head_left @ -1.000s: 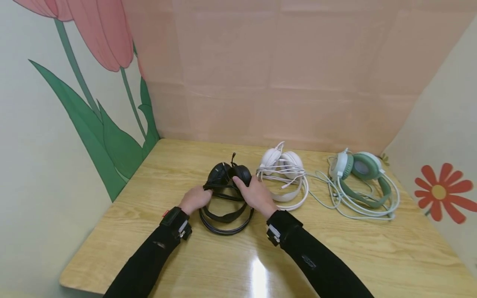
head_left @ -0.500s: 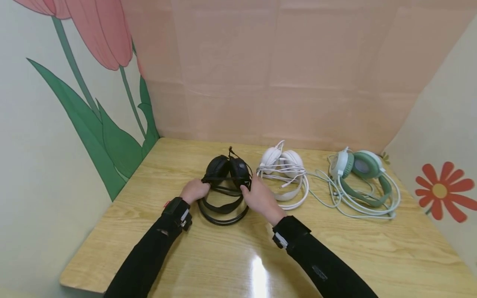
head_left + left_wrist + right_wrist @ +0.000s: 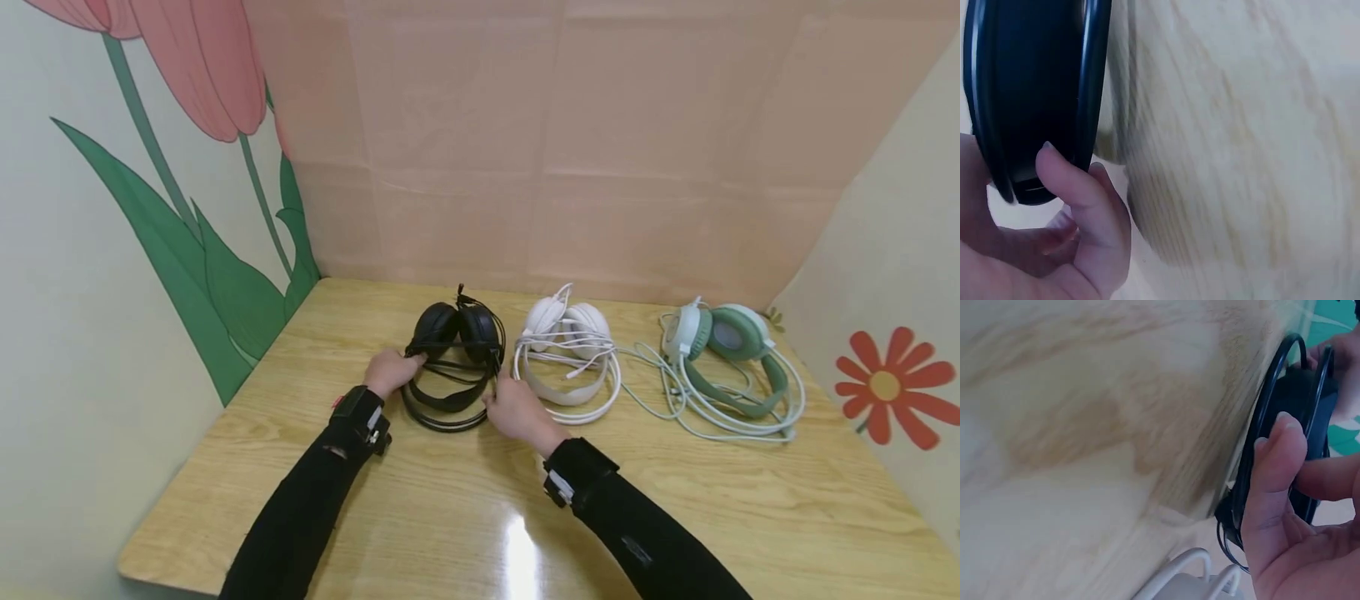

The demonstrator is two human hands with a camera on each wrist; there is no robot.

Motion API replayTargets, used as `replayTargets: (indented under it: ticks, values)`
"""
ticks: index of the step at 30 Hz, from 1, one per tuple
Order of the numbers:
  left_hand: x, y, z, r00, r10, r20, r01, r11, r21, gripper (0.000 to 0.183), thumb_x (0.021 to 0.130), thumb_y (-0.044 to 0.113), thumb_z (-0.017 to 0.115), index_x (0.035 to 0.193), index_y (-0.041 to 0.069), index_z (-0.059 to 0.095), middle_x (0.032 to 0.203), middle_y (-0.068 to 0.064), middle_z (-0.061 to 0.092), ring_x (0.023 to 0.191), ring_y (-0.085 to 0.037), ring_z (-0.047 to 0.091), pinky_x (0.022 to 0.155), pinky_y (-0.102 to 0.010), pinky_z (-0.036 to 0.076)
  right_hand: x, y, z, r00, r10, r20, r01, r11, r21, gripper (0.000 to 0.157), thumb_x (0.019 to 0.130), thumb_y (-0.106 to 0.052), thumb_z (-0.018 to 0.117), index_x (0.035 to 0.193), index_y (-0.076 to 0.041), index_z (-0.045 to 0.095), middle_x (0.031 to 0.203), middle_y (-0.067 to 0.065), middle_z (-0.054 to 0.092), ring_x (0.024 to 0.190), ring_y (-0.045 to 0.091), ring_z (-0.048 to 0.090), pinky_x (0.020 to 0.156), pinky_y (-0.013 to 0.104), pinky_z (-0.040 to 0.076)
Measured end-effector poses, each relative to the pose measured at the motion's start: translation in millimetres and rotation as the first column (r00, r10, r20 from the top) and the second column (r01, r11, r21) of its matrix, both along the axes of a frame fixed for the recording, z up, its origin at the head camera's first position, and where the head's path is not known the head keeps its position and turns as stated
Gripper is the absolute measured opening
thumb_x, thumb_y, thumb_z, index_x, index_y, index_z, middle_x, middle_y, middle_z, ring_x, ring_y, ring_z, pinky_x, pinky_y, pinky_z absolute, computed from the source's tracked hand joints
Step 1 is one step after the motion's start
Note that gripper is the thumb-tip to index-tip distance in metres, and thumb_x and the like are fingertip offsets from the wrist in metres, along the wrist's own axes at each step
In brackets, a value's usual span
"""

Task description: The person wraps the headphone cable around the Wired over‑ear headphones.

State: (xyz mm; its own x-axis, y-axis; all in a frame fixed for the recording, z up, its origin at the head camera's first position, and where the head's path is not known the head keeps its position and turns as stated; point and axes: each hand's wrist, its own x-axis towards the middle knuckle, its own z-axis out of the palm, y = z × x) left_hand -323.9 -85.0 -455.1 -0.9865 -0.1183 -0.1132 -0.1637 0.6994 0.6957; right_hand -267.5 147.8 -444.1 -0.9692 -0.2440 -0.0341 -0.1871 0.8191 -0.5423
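Note:
Black headphones point(image 3: 452, 403) lie on the wooden table, ear cups toward the back wall and headband toward the person. Their black cable is bundled around the ear cups. At the left side, my left hand point(image 3: 392, 372) grips the frame; the left wrist view shows the thumb and fingers of this hand point(image 3: 1094, 219) around the end of the black headband point(image 3: 1038, 100). On the opposite side, my right hand point(image 3: 520, 411) holds the headband's edge. In the right wrist view its thumb point(image 3: 1275, 456) lies against the band, with a finger on the other side.
White headphones point(image 3: 566, 394) with a wound white cable lie close to the right of the black pair. Farther right are green and white headphones point(image 3: 738, 403), their pale cable reaching toward the white pair. A pink-covered wall point(image 3: 540, 167) borders the table's back edge.
The black headphones have moved back, away from the person, and now lie roughly level with the white pair. Both hands moved with them; the right hand slid from the ear cup down toward the headband.

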Motion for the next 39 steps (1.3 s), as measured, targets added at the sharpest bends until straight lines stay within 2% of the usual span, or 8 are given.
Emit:
replayTargets:
  ticks: [4,8,11,15,19,26,31,39]
  values:
    - [-1.7,-2,2.9,1.0,0.02,0.0,-0.02,0.996,0.089,0.038,0.094,0.039,0.061,0.071,0.01,0.054,0.065,-0.004,0.051,0.056,-0.02,0.053,0.051,-0.029,0.041,-9.4,-3,-4.2,0.998,-0.044,0.044,0.047,0.995,-0.093,0.05,0.103,-0.014,0.055,0.141,0.015,0.039,0.094,0.028,0.065,0.043,0.016,0.06,0.047,0.03,0.052]
    - [-1.6,-4,6.8,0.999,0.031,-0.019,-0.029,0.992,0.121,0.032,0.097,0.034,0.06,0.092,0.002,0.065,0.078,-0.009,0.059,0.064,-0.022,0.059,0.056,-0.03,0.044,-17.7,-7,-6.4,0.998,-0.056,0.034,0.059,0.994,-0.094,0.042,0.102,-0.014,0.055,0.133,0.011,0.044,0.094,0.028,0.067,0.044,0.017,0.062,0.049,0.03,0.052]
    - [-2.4,-5,9.1,0.999,0.034,-0.04,-0.029,0.993,0.112,0.038,0.101,0.033,0.058,0.111,-0.003,0.066,0.091,-0.015,0.064,0.072,-0.025,0.062,0.061,-0.031,0.045,-23.3,-10,-7.1,0.999,-0.037,-0.004,0.037,0.998,-0.06,0.046,0.101,-0.014,0.056,0.134,0.014,0.041,0.088,0.025,0.067,0.052,0.022,0.065,0.054,0.031,0.052]
    - [-6.7,-6,10.2,0.998,0.034,-0.047,-0.03,0.995,0.099,0.04,0.104,0.032,0.055,0.118,-0.004,0.065,0.094,-0.016,0.065,0.075,-0.025,0.062,0.064,-0.032,0.046,-30.0,-15,-7.5,0.999,-0.037,-0.02,0.037,0.999,-0.034,0.051,0.101,-0.014,0.057,0.137,0.016,0.038,0.079,0.02,0.065,0.058,0.025,0.064,0.059,0.033,0.051]
    - [-12.4,-6,10.1,0.998,0.039,-0.049,-0.036,0.997,0.069,0.036,0.105,0.03,0.054,0.112,-0.003,0.066,0.088,-0.013,0.063,0.072,-0.023,0.06,0.063,-0.031,0.045,-35.6,-17,-8.0,0.999,-0.049,0.025,0.049,0.998,-0.027,0.059,0.103,-0.017,0.055,0.146,0.014,0.03,0.07,0.015,0.065,0.05,0.022,0.064,0.058,0.033,0.052]
    - [-17.9,-2,7.5,0.996,0.058,-0.072,-0.059,0.998,-0.015,0.034,0.104,0.025,0.053,0.082,0.002,0.064,0.072,-0.009,0.058,0.066,-0.025,0.056,0.057,-0.031,0.039,-45.6,-20,-13.4,0.987,-0.088,0.136,0.092,0.996,-0.018,0.076,0.104,-0.019,0.053,0.158,0.007,0.006,0.07,0.009,0.064,0.044,0.019,0.06,0.047,0.032,0.049]
    - [-18.5,-1,10.6,0.995,0.08,-0.061,-0.082,0.996,-0.022,0.034,0.104,0.025,0.054,0.083,0.0,0.065,0.073,-0.01,0.059,0.066,-0.025,0.057,0.057,-0.031,0.039,-48.4,-23,-14.8,0.984,-0.089,0.153,0.09,0.996,0.0,0.078,0.104,-0.018,0.052,0.158,0.005,0.001,0.065,0.006,0.064,0.044,0.018,0.06,0.047,0.031,0.048]
    - [-23.7,0,11.5,0.995,0.099,-0.03,-0.1,0.995,-0.017,0.033,0.104,0.026,0.054,0.089,0.0,0.067,0.076,-0.009,0.06,0.067,-0.023,0.058,0.059,-0.031,0.04,-48.6,-24,-14.6,0.986,-0.107,0.129,0.1,0.993,0.055,0.078,0.105,-0.019,0.049,0.159,0.004,-0.003,0.067,0.006,0.065,0.045,0.017,0.061,0.048,0.031,0.048]
